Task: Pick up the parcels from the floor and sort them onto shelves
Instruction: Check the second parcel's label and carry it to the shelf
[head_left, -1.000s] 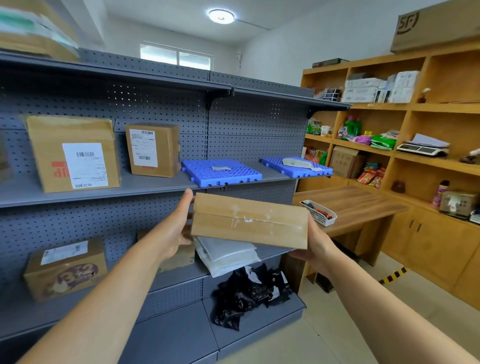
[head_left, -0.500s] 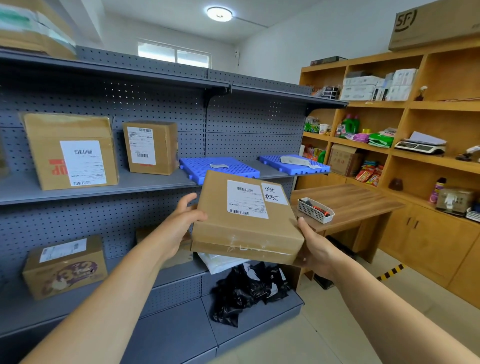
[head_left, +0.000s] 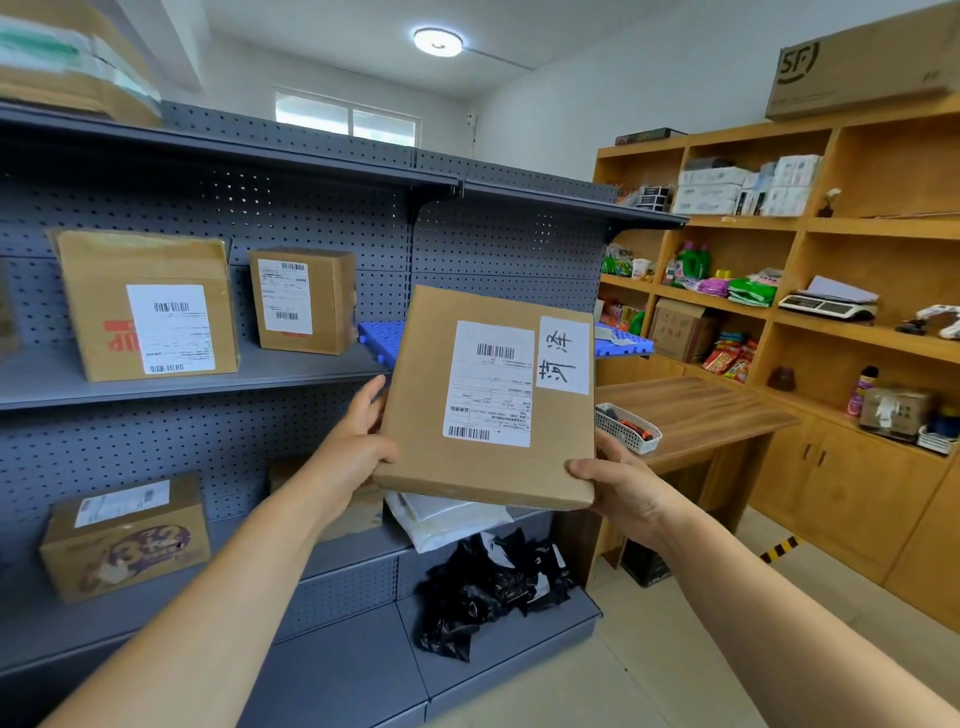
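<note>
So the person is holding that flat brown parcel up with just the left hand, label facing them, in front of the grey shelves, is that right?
Not quite: both hands hold it. In the head view the left hand grips the left edge of the flat brown parcel and the right hand supports its lower right corner. The rest stands: the label faces the person, in front of the grey shelves.

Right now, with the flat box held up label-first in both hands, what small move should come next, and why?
Probably carry the flat box left and set it on the grey middle shelf, beside the small labelled box. Both the left hand and the right hand grip its lower corners, its label faces the camera as if just read, and bare shelf shows there.
</note>
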